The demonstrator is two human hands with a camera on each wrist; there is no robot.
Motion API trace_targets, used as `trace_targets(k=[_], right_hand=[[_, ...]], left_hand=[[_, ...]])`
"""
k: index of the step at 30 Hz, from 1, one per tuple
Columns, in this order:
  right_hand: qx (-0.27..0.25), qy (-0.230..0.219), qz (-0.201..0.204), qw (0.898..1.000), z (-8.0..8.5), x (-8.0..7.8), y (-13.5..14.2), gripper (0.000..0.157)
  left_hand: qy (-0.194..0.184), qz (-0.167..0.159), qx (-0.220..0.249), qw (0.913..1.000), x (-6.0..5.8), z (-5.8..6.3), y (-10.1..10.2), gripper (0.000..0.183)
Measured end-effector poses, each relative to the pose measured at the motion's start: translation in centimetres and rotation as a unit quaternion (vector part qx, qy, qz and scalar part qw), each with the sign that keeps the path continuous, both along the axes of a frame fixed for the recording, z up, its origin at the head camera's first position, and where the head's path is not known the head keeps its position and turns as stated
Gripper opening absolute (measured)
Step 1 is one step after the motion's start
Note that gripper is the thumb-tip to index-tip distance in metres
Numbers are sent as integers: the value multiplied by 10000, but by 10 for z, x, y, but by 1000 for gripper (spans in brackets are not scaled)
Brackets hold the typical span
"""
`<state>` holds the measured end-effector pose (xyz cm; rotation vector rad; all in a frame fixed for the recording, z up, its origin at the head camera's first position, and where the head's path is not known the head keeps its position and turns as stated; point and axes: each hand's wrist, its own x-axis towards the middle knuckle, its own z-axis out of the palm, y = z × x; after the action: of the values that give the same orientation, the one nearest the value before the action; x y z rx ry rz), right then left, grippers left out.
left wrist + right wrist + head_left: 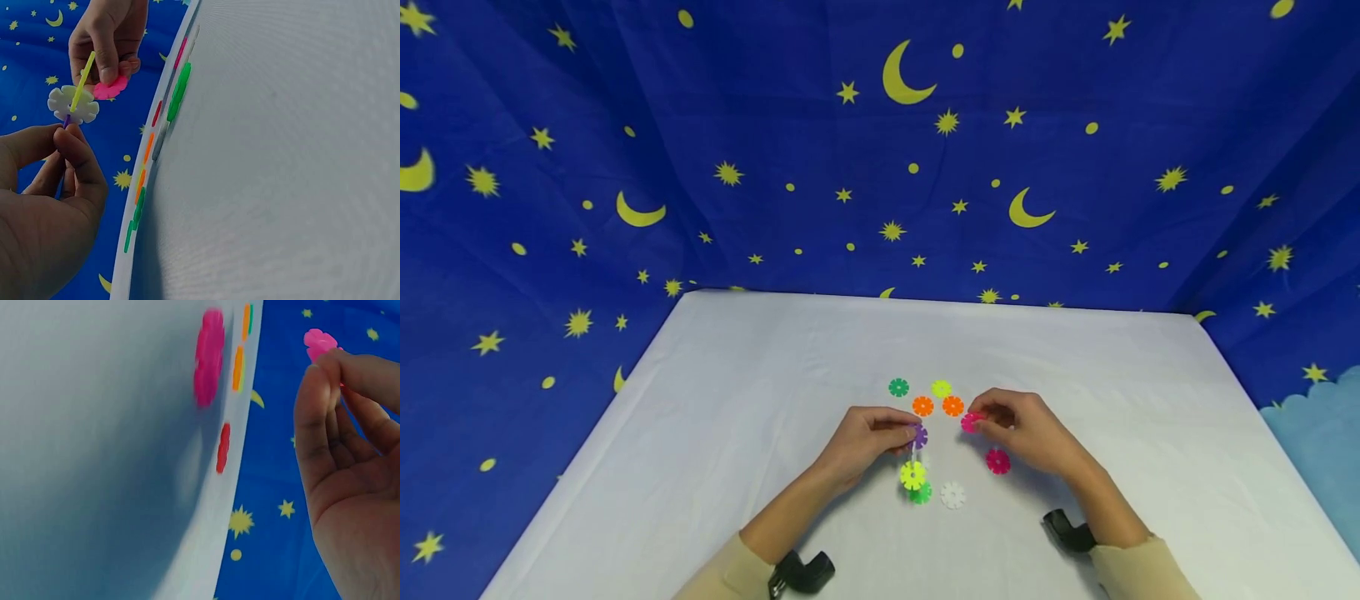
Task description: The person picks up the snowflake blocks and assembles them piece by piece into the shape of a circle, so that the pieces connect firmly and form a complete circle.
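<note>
My left hand pinches a purple notched disc between thumb and fingers. Joined to that disc are a white disc and a yellow disc, seen edge-on in the left wrist view, forming a small chain held up off the table. To the right, my right hand pinches a pink notched disc by its edge. In the left wrist view this pink disc is close behind the white one. Part of the purple disc is covered by my left fingers.
On the white table lie a dark green disc, a yellow disc, two orange discs, a deep pink disc, a light green disc and a white disc. A red disc shows in the right wrist view.
</note>
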<state>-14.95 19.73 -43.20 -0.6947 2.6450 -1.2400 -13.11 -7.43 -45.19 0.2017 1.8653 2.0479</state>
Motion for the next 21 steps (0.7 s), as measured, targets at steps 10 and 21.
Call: trace_targets(k=[10,21], right_hand=[[-213,115,172,9996,0,7,-17,17],[-621,351,384,9967,5,16,-30,17]], left_hand=[[-123,36,105,9999,1,0,1,25],[-171,-32,147,9997,2,1,3,16]])
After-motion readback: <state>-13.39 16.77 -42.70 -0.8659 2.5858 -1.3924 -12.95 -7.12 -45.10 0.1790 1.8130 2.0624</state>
